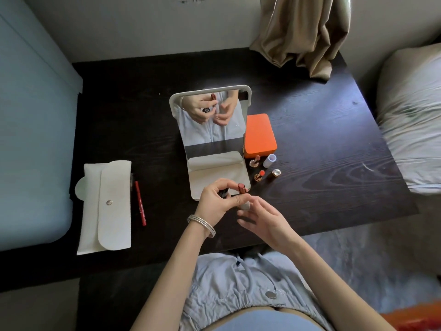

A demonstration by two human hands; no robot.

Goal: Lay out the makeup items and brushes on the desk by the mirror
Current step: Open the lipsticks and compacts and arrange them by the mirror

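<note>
Lipstick [241, 188] uncapped, pinched in left hand [214, 201] fingers; right hand [261, 217] fingers loosely apart beside it (blurred). Stand upright by mirror [210, 120], near other lipsticks [259, 175].

On the desk [334, 130] the mirror [210, 120] stands at the middle. A box [260, 136] lies just right of it, with lipsticks [259, 175] and a cap [269, 160] before the box. A pouch [107, 206] lies far left, a pencil [140, 203] beside it.
</note>
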